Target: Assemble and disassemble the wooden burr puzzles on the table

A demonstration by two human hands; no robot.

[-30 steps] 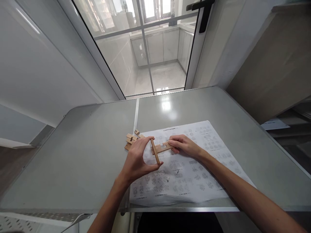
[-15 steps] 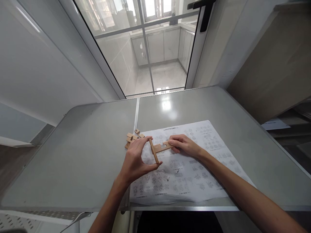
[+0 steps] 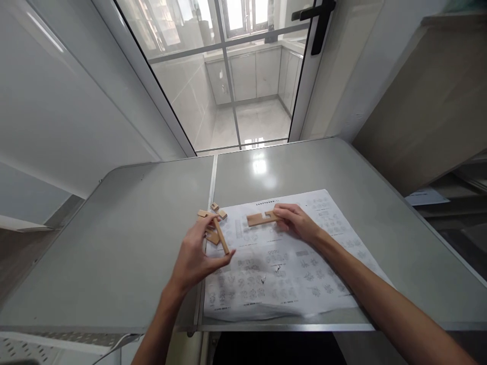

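My left hand (image 3: 198,251) grips a slim wooden stick (image 3: 221,236) by its two ends, between thumb and fingers, tilted above the left part of the paper. In my right hand (image 3: 294,221) is a flat wooden puzzle piece (image 3: 255,219) with a notch cut in its upper edge, pinched at its right end. The two pieces are apart. Several small wooden puzzle blocks (image 3: 222,214) lie just beyond my left hand, some partly hidden by its fingers. Beneath both hands spreads a large printed instruction sheet (image 3: 289,256) with rows of small diagrams.
The grey table (image 3: 114,243) has a metal seam (image 3: 213,177) running front to back beside the sheet. Two small dark marks show on the paper. A glass door (image 3: 251,76) with a black handle (image 3: 317,23) stands behind the table, and shelves are at the right.
My left hand has moved left with the stick, away from the notched piece. My right hand has shifted slightly right and away from me, still holding that piece; the two pieces have come apart.
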